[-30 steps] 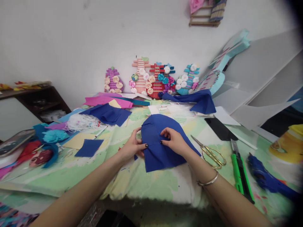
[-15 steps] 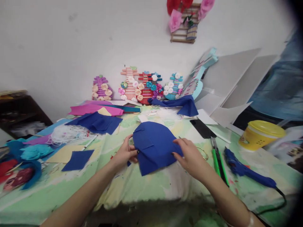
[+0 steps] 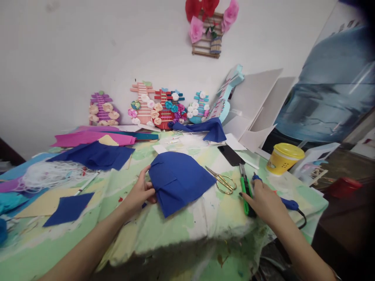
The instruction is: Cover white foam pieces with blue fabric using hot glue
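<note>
A rounded dark blue piece (image 3: pixel 181 181), with creases in its thin covering, lies at the middle of the table. My left hand (image 3: pixel 143 191) grips its left edge between thumb and fingers. Over on the right, my right hand (image 3: pixel 263 195) covers the middle of a blue glue gun (image 3: pixel 290 203), its thumb spread apart towards a green utility knife (image 3: pixel 246 191). Only the gun's nozzle end and its rear part with the cord show. Gold-handled scissors (image 3: pixel 224 183) lie between the blue piece and the knife.
A black phone (image 3: pixel 231 155) and a yellow lidded tub (image 3: pixel 284 158) are at the right. White string (image 3: pixel 55 175), a blue square (image 3: pixel 70 208) and coloured sheets (image 3: pixel 93 137) lie at the left. Flower-decorated instrument models (image 3: pixel 164 109) stand against the wall. The table's front edge is near.
My right hand has let go of the blue piece and moved right, over the glue gun. The scissors now show fully. The view has turned right; my left hand stays on the piece.
</note>
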The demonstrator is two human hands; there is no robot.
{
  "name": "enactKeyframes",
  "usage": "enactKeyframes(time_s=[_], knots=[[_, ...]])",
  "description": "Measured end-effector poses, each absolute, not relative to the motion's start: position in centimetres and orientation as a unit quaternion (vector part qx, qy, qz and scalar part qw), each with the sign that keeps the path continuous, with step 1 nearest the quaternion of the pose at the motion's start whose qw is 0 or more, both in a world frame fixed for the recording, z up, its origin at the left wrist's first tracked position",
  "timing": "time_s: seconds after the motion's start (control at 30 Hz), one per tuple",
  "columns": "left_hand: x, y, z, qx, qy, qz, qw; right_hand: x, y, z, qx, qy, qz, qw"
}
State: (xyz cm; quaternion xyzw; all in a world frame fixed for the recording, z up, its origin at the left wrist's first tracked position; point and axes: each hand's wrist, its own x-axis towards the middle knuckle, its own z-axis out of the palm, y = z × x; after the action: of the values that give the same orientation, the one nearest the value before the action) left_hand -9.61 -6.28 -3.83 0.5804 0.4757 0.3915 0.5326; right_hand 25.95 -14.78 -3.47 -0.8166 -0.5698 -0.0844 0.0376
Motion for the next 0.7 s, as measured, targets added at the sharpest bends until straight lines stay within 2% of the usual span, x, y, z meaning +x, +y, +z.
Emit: enactKeyframes(time_s=[0.2, 0.27, 0.33, 0.43, 0.5, 0.63, 0.7], knots=[[-10.0, -6.0, -3.8, 0.59, 0.503, 0.368, 0.513, 24.2, -15.2, -2.9, -0.822, -0.566, -0.064, -0.019], [-10.3, -5.9, -3.9, 0.611, 0.527, 0.366, 0.463, 24.2, -15.1, -2.9, -0.831, -0.555, -0.039, -0.028], [-10.7, -5.7, -4.1, 0.646, 0.559, 0.374, 0.36, 24.5, -14.9, -2.9, -0.837, -0.546, -0.018, -0.017], [-11.1, -5.3, -4.1, 0.694, 0.586, 0.389, 0.154, 25.3, -14.9, -2.8, -0.829, -0.559, 0.007, 0.015], [-11.2, -4.5, -3.7, 0.725, 0.567, 0.382, 0.086, 25.8, -15.3, -2.5, -0.819, -0.572, 0.023, 0.033], [-10.6, -1.9, -2.2, 0.798, 0.508, 0.319, 0.068, 26.6, -16.8, -1.1, -0.81, -0.574, 0.064, 0.106], [-10.2, -0.3, -1.6, 0.812, 0.512, 0.266, 0.086, 26.9, -17.3, -0.3, -0.795, -0.571, 0.078, 0.191]])
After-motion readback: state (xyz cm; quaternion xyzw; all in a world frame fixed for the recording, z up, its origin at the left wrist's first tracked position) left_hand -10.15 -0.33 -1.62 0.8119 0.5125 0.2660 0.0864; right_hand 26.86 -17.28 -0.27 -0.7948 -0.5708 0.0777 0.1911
